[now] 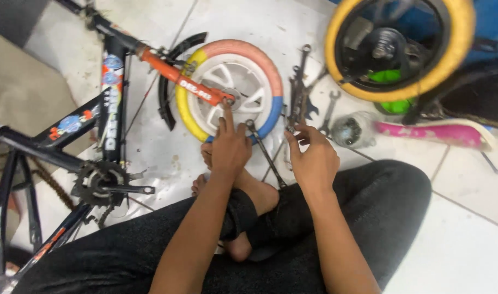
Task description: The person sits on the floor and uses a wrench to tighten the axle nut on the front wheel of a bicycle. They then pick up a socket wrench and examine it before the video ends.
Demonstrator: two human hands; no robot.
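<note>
A small bicycle wheel (235, 90) with white plastic spokes and a pink, yellow and blue tyre sits in an orange fork (178, 76), lying flat on the floor. A long spanner (265, 153) lies just beside it.

Person sits cross-legged on floor, bare feet tucked under forearms. Both bare arms stretch forward over the lap toward the small wheel (230, 90). Left hand (229, 146): palm down, back of hand up, index finger straight and extended, its tip at the wheel hub; other fingers loosely curled, grip on nothing seen. Right hand (313, 158): just right of the wheel, back up, fingers bent, thumb and fingertips pinched together at a thin metal tool end; exact grip unclear. Hands near each other, not touching.
</note>
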